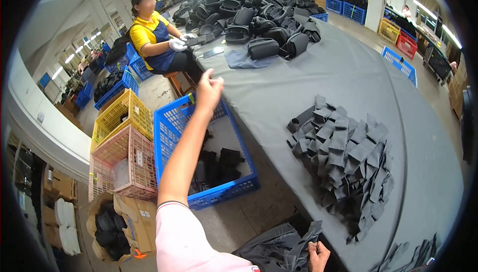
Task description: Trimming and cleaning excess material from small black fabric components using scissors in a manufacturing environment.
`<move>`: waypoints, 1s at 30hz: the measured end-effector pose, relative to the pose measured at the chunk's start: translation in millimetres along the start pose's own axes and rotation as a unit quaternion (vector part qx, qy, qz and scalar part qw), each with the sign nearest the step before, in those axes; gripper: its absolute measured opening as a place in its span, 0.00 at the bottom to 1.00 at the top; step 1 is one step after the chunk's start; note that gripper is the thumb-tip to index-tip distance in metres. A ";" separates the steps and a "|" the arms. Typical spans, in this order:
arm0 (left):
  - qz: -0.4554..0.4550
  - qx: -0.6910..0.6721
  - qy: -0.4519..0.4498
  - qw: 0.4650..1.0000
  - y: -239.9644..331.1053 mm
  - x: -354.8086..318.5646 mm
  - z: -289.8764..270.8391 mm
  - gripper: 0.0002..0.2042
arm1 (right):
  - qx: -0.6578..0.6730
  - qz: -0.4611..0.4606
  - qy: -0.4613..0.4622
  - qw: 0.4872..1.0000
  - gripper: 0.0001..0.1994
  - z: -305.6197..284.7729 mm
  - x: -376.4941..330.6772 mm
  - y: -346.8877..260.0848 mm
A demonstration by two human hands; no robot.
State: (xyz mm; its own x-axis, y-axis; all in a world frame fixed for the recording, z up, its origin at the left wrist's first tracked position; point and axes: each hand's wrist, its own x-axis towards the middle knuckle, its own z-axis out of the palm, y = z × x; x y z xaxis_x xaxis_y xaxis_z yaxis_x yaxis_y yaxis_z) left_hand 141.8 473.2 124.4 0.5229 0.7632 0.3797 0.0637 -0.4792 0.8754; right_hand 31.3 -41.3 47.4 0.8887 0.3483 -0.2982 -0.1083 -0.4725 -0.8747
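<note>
My left arm reaches out over the blue crate [226, 190] beside the table. My left hand [209, 91] is raised near the table's left edge, its fingers loosely bent and apart, with nothing visible in them. Dark fabric pieces [219, 167] lie inside that crate. At the bottom, close to the table edge, my right hand [317, 257] pinches a dark grey fabric piece [312, 232]. More dark fabric with frayed edges [276, 244] bunches beside it, over my lap. A heap of dark grey cut fabric strips [343, 147] lies on the table to the right.
Black pouch-like bags [264, 48] are piled on the far end of the grey-covered table [423, 132]. Across the corner sits a person in yellow [149, 38], gloved hands on a dark piece. Yellow [124, 115] and pink crates [124, 165] and an open carton [134, 222] stand left.
</note>
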 end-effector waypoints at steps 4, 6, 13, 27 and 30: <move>0.072 0.222 -0.030 0.972 -17.1 -34.9 24.9 0.30 | 0.052 0.033 0.012 0.998 0.14 -4.3 -8.4 9.1; 0.093 0.244 -0.061 0.963 -22.5 -41.5 27.7 0.30 | 0.050 0.023 0.017 0.998 0.14 -6.9 -12.2 6.5; 0.133 0.357 -0.166 0.910 -65.4 -19.5 79.8 0.32 | 0.057 0.063 0.031 0.996 0.16 -5.2 -5.2 29.9; 0.275 0.607 -0.366 0.650 -111.4 46.4 191.9 0.24 | 0.043 0.066 0.001 0.997 0.07 -7.4 37.5 46.2; 0.143 0.562 -0.365 0.728 -78.8 48.6 173.0 0.21 | 0.050 0.071 0.001 0.996 0.07 -11.7 37.4 42.7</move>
State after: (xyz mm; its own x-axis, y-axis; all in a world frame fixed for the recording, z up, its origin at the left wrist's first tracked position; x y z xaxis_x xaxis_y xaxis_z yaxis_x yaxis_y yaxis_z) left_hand 309.3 473.1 22.1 0.9377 0.3255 -0.1212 0.3047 -0.9384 -0.1628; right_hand 65.1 -57.9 3.3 0.8622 0.2818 -0.4209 -0.2770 -0.4335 -0.8575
